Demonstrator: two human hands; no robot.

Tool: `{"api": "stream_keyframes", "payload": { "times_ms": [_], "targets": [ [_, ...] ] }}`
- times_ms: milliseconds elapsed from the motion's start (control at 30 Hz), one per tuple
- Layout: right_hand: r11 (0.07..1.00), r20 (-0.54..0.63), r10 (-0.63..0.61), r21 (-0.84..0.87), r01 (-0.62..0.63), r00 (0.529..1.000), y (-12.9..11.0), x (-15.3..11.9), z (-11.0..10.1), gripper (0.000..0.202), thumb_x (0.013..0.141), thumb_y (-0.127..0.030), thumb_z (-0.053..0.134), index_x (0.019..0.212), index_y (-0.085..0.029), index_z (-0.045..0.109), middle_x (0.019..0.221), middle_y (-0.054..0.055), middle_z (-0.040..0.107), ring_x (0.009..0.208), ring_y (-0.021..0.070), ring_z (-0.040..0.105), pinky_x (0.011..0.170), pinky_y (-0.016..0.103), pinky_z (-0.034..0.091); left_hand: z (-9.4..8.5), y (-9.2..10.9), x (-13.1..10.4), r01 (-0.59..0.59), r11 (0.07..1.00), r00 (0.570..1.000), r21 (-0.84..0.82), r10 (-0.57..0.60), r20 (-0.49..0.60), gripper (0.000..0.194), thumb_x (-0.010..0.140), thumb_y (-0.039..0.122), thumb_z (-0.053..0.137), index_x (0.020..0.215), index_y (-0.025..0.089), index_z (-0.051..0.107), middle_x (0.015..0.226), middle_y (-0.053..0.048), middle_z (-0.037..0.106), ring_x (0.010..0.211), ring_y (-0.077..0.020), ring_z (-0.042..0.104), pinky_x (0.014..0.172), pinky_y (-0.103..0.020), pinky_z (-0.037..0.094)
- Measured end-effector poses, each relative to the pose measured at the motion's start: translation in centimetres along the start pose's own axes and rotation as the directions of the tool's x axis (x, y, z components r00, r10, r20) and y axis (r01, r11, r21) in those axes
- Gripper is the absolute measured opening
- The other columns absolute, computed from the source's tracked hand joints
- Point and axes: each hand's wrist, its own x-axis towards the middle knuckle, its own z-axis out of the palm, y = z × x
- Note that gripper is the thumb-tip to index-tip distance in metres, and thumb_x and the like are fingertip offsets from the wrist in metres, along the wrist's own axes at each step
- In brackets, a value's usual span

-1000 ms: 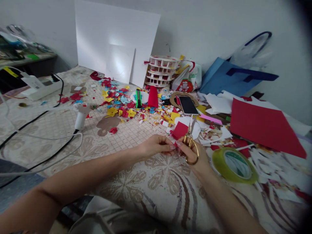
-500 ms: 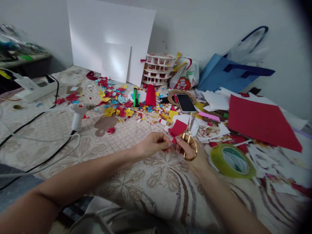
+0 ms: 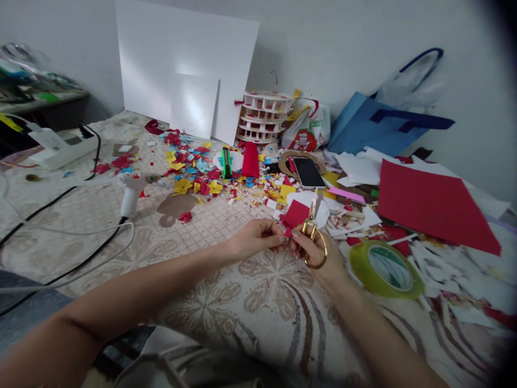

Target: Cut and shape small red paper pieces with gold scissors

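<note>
A small piece of red paper (image 3: 288, 232) is pinched between the fingertips of my left hand (image 3: 262, 235) and my right hand (image 3: 313, 248). Gold-handled scissors (image 3: 310, 221) also hang on my right hand, with their blades pointing away from me. Just beyond my fingers lies a red paper square (image 3: 296, 213), partly over a white disc (image 3: 321, 210). My two hands are close together above the patterned tablecloth (image 3: 226, 291).
A white glue gun (image 3: 129, 199) with its cord stands at the left. Yellow tape (image 3: 385, 268) lies by my right forearm. Paper scraps and flowers, a phone (image 3: 308, 172), a round tiered model (image 3: 264, 116), a blue bag (image 3: 363, 124) and red sheets (image 3: 436, 205) lie further back.
The view has shifted very slightly. Both hands stay in nearly the same place on the small red paper, which shows a little more between the fingertips.
</note>
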Motion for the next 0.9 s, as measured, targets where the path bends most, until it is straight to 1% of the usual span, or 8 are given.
{"api": "stream_keyframes", "payload": {
  "times_ms": [67,167,267,433,567,700,800,900],
  "targets": [
    [0.999,0.002,-0.019,-0.034,0.019,1.0,0.19,0.06,-0.18,0.024,0.077,-0.042,0.058,0.076,-0.019,0.051,0.054,-0.004,0.052,0.045,0.0104,0.045,0.043,0.023,0.034,-0.09,0.33,0.0,0.004,1.0,1.0,0.023,-0.005,0.02,0.034,0.068,0.042,0.068,0.076,0.012,0.053,0.068,-0.001,0.058,0.061,-0.0078,0.053,0.061,-0.023,0.042],
    [0.996,0.029,-0.042,-0.072,0.044,0.999,0.55,0.06,-0.21,0.026,0.077,-0.045,0.056,0.075,-0.019,0.051,0.053,-0.003,0.053,0.045,0.0107,0.046,0.043,0.024,0.035,-0.31,0.59,0.02,0.0,0.999,1.0,0.039,-0.001,0.009,0.035,0.071,0.045,0.064,0.078,0.013,0.054,0.068,0.0,0.056,0.06,-0.0078,0.051,0.058,-0.022,0.04],
    [0.993,0.063,-0.049,-0.102,0.055,0.997,0.52,-0.15,0.08,0.027,0.077,-0.046,0.055,0.072,-0.019,0.05,0.053,-0.003,0.053,0.045,0.0108,0.046,0.043,0.024,0.035,-0.5,0.29,0.06,-0.028,0.999,1.0,0.044,0.028,-0.004,0.035,0.073,0.047,0.06,0.073,0.013,0.052,0.062,0.001,0.052,0.055,-0.0067,0.048,0.055,-0.021,0.037],
    [0.991,0.069,-0.053,-0.116,0.061,0.996,0.36,-0.44,0.47,0.024,0.08,-0.042,0.054,0.074,-0.02,0.051,0.054,-0.003,0.054,0.046,0.0109,0.046,0.045,0.024,0.037,-0.33,-0.29,0.02,-0.074,0.994,0.996,0.078,0.078,-0.044,0.034,0.074,0.045,0.061,0.067,0.013,0.051,0.056,0.003,0.049,0.052,-0.0056,0.043,0.053,-0.021,0.034],
    [0.995,0.001,-0.082,-0.054,0.082,0.997,0.95,-0.15,0.28,0.023,0.079,-0.041,0.057,0.074,-0.02,0.051,0.054,-0.003,0.053,0.046,0.0107,0.046,0.045,0.024,0.036,0.11,-0.05,-0.16,0.0,0.998,0.999,-0.056,-0.003,-0.051,0.037,0.072,0.049,0.06,0.07,0.013,0.053,0.062,0.001,0.055,0.055,-0.0071,0.049,0.057,-0.023,0.039],
    [0.997,-0.036,-0.078,0.012,0.079,0.996,0.83,-0.12,0.33,0.022,0.08,-0.04,0.058,0.074,-0.019,0.052,0.056,-0.004,0.051,0.047,0.0098,0.046,0.046,0.023,0.036,0.03,0.08,-0.21,0.095,0.985,0.995,-0.145,-0.096,-0.002,0.036,0.063,0.041,0.072,0.074,0.011,0.056,0.066,-0.001,0.06,0.058,-0.0079,0.054,0.062,-0.024,0.043],
    [0.997,-0.036,-0.075,0.023,0.075,0.997,0.41,-0.32,0.56,0.022,0.081,-0.04,0.057,0.076,-0.02,0.054,0.061,-0.002,0.054,0.049,0.0099,0.047,0.046,0.023,0.035,-0.28,-0.06,-0.14,0.105,0.978,0.994,-0.178,-0.109,-0.015,0.032,0.061,0.036,0.075,0.072,0.011,0.058,0.064,-0.001,0.06,0.058,-0.0076,0.054,0.061,-0.023,0.043],
    [0.998,-0.03,-0.067,0.0,0.067,0.997,0.46,-0.27,0.57,0.021,0.078,-0.04,0.06,0.079,-0.02,0.054,0.059,-0.003,0.053,0.049,0.0105,0.047,0.046,0.023,0.036,-0.41,-0.14,-0.12,0.111,0.979,0.993,-0.171,-0.114,-0.008,0.028,0.063,0.033,0.074,0.071,0.011,0.059,0.064,-0.001,0.061,0.057,-0.0074,0.055,0.06,-0.023,0.043]
  ]
}}
